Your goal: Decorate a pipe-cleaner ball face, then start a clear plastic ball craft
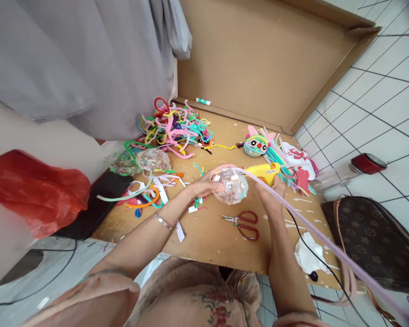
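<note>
My left hand is closed round a clear plastic ball with coloured bits showing on it. In my right hand is a yellow hot glue gun, its nozzle pointing left at the ball's upper side. A long pale lilac pipe cleaner runs from the top of the ball down to the lower right, passing in front of my right hand. Red-handled scissors lie on the table below the ball. Whether the pipe cleaner is fixed to the ball I cannot tell.
Tangled pipe cleaners are heaped at the back left, near another clear ball. A decorated face ball sits at the back right beside straight pipe cleaners. A brown handbag and a bottle stand on the right. The gun's black cord trails rightward.
</note>
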A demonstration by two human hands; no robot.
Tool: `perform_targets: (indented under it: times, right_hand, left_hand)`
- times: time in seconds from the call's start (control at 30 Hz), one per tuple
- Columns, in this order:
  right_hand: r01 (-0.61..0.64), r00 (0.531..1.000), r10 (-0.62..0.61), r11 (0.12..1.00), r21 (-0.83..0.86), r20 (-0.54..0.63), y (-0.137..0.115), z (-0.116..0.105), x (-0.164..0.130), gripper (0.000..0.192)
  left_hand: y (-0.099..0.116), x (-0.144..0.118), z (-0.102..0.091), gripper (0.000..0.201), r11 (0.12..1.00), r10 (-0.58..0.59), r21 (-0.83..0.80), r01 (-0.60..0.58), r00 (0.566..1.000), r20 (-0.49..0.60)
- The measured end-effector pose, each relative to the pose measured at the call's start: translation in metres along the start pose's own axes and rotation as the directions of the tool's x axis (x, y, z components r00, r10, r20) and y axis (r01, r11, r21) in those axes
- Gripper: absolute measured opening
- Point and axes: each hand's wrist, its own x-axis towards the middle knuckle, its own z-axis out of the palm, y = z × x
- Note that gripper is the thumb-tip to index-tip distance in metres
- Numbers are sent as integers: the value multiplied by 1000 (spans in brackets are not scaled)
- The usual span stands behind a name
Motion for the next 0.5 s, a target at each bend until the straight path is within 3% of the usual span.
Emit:
perform_targets:
  times: [0.17, 0.5]
  right_hand:
    - [70, 998, -70, 998, 1, -3, 2, -1, 2, 21]
    - [27, 999, -27, 1000, -4, -27, -3, -1, -2, 23]
  left_hand:
    - [0, 0, 0, 80, 1000, 5, -3, -5, 1000, 7]
    - [0, 0, -1, 83, 1000, 0, -2, 0, 1000, -5]
